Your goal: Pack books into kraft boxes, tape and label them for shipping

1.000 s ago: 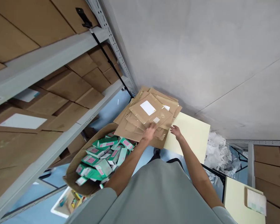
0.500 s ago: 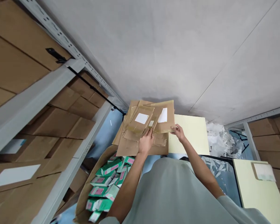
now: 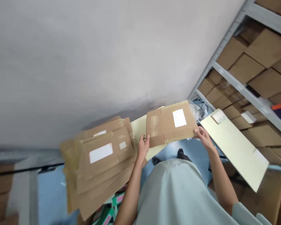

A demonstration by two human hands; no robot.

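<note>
A flat brown cardboard sheet (image 3: 162,125) partly hides the pale-yellow rectangular desk (image 3: 137,126); it lies between the left fingers (image 3: 148,137) and right fingers (image 3: 197,131), which grasp its lower corners.

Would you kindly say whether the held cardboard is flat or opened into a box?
Flat: between the left hand and right hand, the cardboard shows one broad face, with no raised walls visible.

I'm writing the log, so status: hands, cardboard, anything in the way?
Right hand holding cardboard. Left hand at its near-left corner, grip unclear. Cardboard pile beside left hand; no obstruction seen.
</note>
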